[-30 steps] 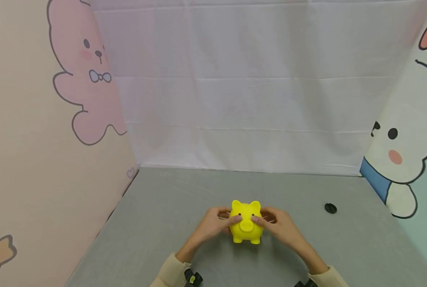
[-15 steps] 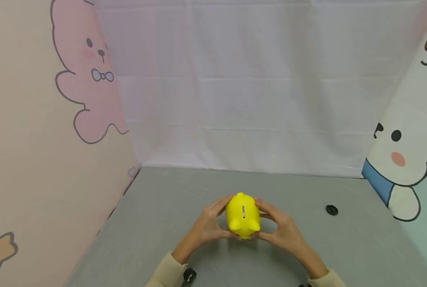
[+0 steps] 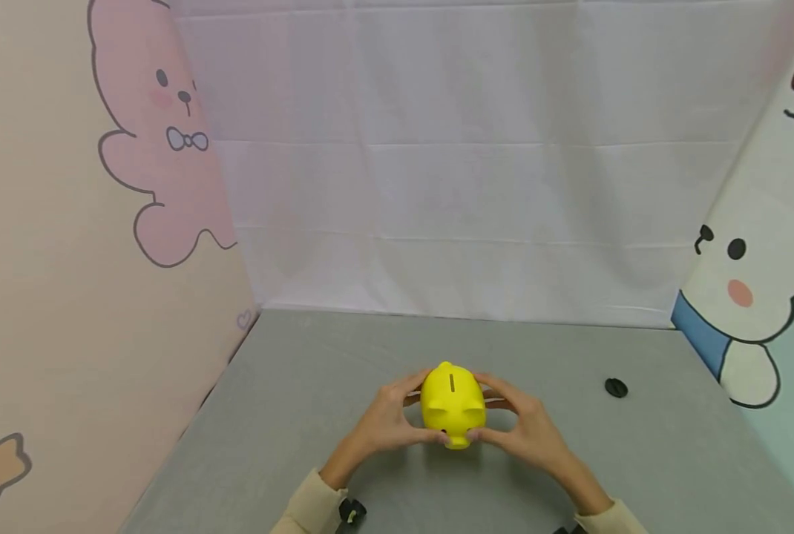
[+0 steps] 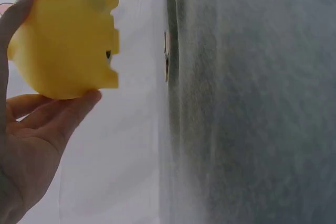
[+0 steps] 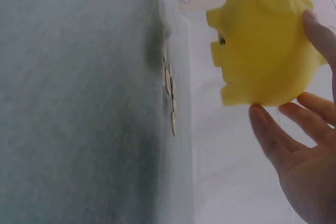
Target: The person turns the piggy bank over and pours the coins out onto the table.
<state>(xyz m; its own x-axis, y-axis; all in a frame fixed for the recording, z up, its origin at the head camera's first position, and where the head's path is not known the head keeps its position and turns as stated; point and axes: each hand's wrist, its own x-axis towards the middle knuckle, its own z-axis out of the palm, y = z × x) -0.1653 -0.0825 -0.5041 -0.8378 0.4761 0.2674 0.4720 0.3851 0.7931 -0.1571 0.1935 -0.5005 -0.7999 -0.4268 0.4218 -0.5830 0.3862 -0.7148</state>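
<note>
A yellow piggy bank is held up over the grey table, its coin slot up top and its snout toward me. My left hand grips its left side, thumb near the face and fingers on the far side. On the opposite side my right hand holds it the same way. Both wrist views show the piggy bank raised off the table, its stubby feet pointing down to the cloth. Between those feet a dark spot shows on the underside of the piggy bank.
Several thin, coin-like discs lie on the table, seen edge-on in the right wrist view. A small black disc rests at the right on the grey tablecloth. White cloth hangs behind; printed walls stand at both sides.
The piggy bank has turned from face-on to tipped forward, then slightly back, so its top slot and an eye show. Both hands keep hold, fingers shifted. The black disc stays put.
</note>
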